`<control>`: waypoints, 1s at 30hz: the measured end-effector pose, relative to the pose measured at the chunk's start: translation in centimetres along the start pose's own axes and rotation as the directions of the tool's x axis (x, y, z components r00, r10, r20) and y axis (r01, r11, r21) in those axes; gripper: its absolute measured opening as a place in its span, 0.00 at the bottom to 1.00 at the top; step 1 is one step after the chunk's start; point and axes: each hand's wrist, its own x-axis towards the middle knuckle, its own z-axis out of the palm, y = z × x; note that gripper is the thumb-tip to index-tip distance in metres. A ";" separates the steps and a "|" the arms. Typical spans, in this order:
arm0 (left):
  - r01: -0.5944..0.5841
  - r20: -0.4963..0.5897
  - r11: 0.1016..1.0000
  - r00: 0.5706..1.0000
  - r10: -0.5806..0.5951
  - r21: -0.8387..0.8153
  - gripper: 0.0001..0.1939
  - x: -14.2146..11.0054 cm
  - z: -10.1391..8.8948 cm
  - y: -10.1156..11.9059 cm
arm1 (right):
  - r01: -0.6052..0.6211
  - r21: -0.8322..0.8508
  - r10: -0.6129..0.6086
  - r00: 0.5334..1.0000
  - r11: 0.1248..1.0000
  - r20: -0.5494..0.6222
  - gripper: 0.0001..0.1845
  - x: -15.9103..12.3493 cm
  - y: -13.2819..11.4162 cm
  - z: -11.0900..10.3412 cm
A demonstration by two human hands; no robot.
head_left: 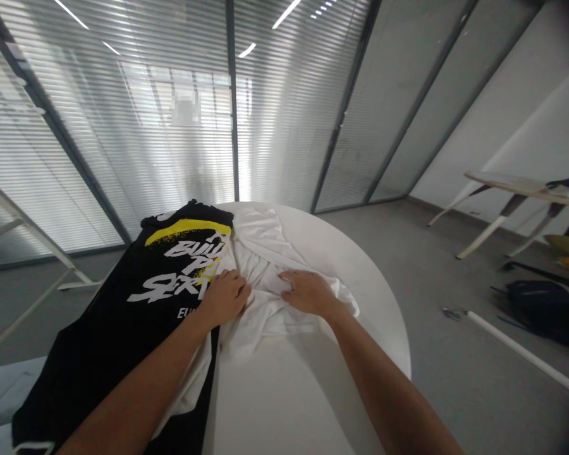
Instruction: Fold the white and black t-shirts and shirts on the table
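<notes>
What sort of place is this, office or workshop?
Probably an office or meeting room: a round white table stands before glass partition walls with slatted blinds, and a second, pale-topped table stands against the white wall at right.

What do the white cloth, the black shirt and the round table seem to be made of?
The white cloth looks like a soft, thin cotton knit, going by its loose creases. The black shirt seems a matte fabric, with a printed yellow-and-white graphic; its fibre can't be told. The round table has a smooth, pale, faintly glossy top, perhaps laminate or paint.
</notes>
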 end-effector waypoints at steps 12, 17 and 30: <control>0.058 -0.017 0.996 0.998 -0.057 0.075 0.20 0.1 0.6 0.5 | 0.323 0.180 -0.346 0.932 0.929 0.109 0.25 -0.9 -2.1 -0.8; -0.004 0.028 0.999 1.000 0.003 0.047 0.27 0.1 0.7 0.0 | 0.245 0.255 -0.288 0.946 0.935 0.148 0.21 -1.1 -2.0 -1.3; 0.156 -0.152 0.977 0.979 -0.134 0.144 0.22 1.1 1.9 -0.7 | -0.010 -0.085 -0.004 0.986 0.996 -0.164 0.24 0.2 0.2 2.1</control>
